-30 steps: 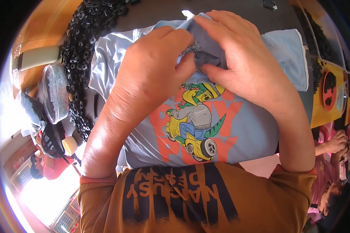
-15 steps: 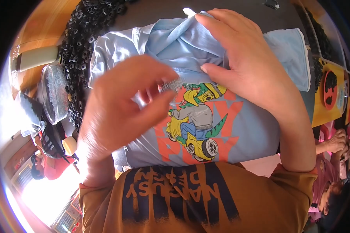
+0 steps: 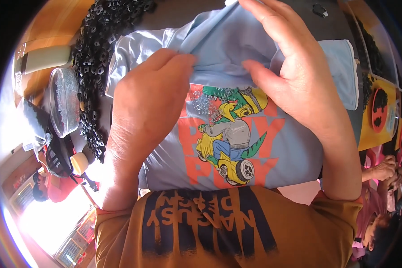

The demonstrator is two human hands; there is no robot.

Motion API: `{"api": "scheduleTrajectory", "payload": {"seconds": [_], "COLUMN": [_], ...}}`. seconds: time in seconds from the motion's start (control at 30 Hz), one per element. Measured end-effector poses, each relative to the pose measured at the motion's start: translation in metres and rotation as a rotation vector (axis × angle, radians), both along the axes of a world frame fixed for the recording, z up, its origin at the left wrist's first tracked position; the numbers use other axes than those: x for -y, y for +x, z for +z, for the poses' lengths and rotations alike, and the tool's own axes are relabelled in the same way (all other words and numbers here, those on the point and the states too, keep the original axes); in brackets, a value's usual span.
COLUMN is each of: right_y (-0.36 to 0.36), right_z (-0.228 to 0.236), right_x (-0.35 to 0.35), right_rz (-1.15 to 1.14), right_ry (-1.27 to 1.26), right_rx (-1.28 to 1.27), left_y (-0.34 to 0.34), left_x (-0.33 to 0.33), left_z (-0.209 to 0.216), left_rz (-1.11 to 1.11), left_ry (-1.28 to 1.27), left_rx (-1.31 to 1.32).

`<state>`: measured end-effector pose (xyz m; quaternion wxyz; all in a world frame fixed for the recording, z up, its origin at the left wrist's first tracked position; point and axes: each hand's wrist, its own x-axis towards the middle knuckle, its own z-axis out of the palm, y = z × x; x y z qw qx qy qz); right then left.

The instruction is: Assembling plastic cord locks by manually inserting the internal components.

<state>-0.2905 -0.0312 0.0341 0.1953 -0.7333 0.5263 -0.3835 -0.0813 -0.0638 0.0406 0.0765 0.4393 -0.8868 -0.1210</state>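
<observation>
A light-blue T-shirt (image 3: 295,147) is spread beneath both hands — the right hand (image 3: 294,62) splayed, the left hand (image 3: 154,87) curled, its grip impossible to tell — and small glassy pieces (image 3: 204,106) are strewn left to right on it, nearer the left, bodyward of its fingers.
</observation>
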Motion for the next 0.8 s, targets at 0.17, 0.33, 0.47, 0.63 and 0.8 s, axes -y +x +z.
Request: {"api": "scheduleTrajectory", "payload": {"seconds": [0.17, 0.33, 0.47, 0.63, 0.8], "right_y": [-0.002, -0.015, -0.019, -0.020, -0.026], "right_z": [0.002, -0.013, -0.012, -0.010, -0.011], "right_x": [-0.004, 0.000, -0.010, -0.016, -0.021], "right_rz": [0.067, 0.226, 0.218, 0.199, 0.166], "right_ry": [-0.032, 0.008, 0.015, 0.027, 0.039], "right_rx": [-0.159, -0.043, -0.032, -0.026, -0.029], "left_y": [0.007, -0.001, 0.000, -0.004, -0.009], "left_x": [0.002, -0.008, -0.015, -0.018, -0.025], "left_z": [0.000, 0.012, 0.019, 0.028, 0.043], "left_rz": [0.086, 0.131, 0.124, 0.301, 0.328], "left_ry": [-0.128, -0.049, -0.067, -0.045, -0.017], "left_rx": [0.107, 0.270, 0.289, 0.331, 0.287]}}
